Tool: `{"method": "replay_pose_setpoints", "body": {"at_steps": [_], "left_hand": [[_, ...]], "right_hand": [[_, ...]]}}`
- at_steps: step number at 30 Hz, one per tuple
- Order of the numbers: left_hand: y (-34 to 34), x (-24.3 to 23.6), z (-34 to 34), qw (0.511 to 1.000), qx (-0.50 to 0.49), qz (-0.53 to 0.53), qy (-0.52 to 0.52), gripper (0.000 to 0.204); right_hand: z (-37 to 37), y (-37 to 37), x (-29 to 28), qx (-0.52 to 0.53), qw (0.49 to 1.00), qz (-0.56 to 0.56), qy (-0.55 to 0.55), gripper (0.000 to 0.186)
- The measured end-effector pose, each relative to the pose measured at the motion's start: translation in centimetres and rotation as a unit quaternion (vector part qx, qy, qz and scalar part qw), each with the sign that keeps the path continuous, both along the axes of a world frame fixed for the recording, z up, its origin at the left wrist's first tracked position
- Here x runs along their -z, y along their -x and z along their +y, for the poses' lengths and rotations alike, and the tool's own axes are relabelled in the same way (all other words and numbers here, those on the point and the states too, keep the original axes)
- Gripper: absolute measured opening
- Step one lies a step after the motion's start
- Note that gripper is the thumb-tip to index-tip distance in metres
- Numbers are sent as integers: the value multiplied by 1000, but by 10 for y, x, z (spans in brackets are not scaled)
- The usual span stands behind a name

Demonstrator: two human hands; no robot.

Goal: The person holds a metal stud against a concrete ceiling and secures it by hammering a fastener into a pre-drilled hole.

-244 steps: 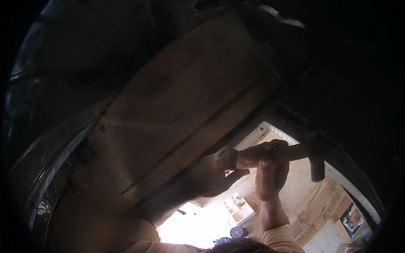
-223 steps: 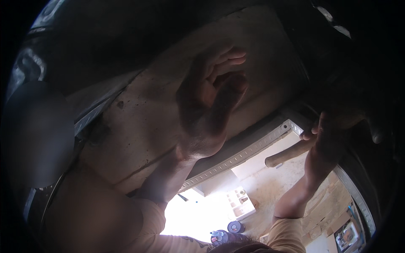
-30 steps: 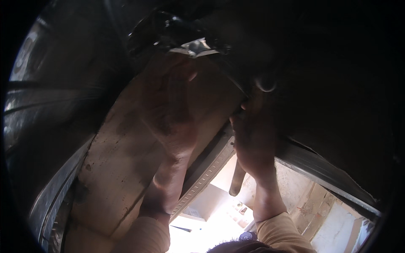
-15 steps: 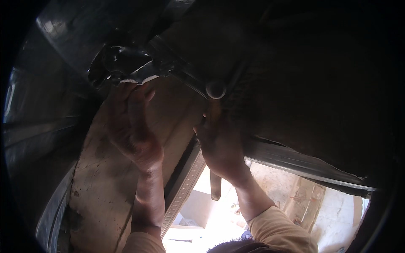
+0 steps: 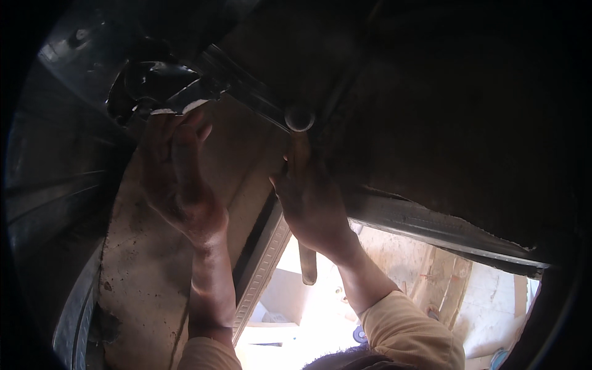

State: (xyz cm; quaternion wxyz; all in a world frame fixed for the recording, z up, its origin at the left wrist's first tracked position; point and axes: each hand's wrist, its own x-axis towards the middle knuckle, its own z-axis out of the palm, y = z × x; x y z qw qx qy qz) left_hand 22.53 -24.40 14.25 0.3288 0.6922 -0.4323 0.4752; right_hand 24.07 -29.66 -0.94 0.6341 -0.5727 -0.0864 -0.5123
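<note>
Head view, looking at two bare arms reaching up from the lower edge into a dark, curved metal space. The right hand (image 5: 317, 213), near the middle, has its grip closed around the wooden handle of a hammer (image 5: 300, 149). The hammer stands nearly upright: its rounded head (image 5: 300, 119) is above the fist, near a dark metal bar (image 5: 250, 92), and the handle's end (image 5: 309, 268) sticks out below, against bright light. The left hand (image 5: 182, 185) is raised to the left of it, well apart, fingers bent, tips at the pale, jagged edge of a glossy black metal part (image 5: 160, 83). Whether its grip is closed on that edge cannot be told.

Behind the left forearm is a stained, tan panel (image 5: 145, 259), bordered on the right by a notched metal strip (image 5: 262, 271). A metal rail (image 5: 431, 227) crosses at right, above a brightly lit opening showing wooden boards (image 5: 456, 290). Both arms wear tan sleeves (image 5: 413, 330).
</note>
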Motion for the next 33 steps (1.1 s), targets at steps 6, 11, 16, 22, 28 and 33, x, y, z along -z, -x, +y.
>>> {"method": "replay_pose_setpoints", "body": {"at_steps": [6,11,16,22,28,33], "left_hand": [[1,0,-2,1000,11,-4,-6,24],[2,-1,-1,999,0,-9,-40,21],[-3,2,10,994,-40,-38,-97,28],[-11,0,10,997,42,-50,-51,25],[-14,3,15,993,118,-9,-23,29],[-5,1,9,997,65,29,0,34]], "right_hand": [[5,-3,3,56,998,-30,12,29],[3,3,2,116,986,17,122,19],[5,0,4,200,963,7,179,18],[2,-2,3,105,990,-52,80,27],[-3,4,-3,85,991,-38,96,21],[-6,6,-3,92,986,-23,134,14]]}}
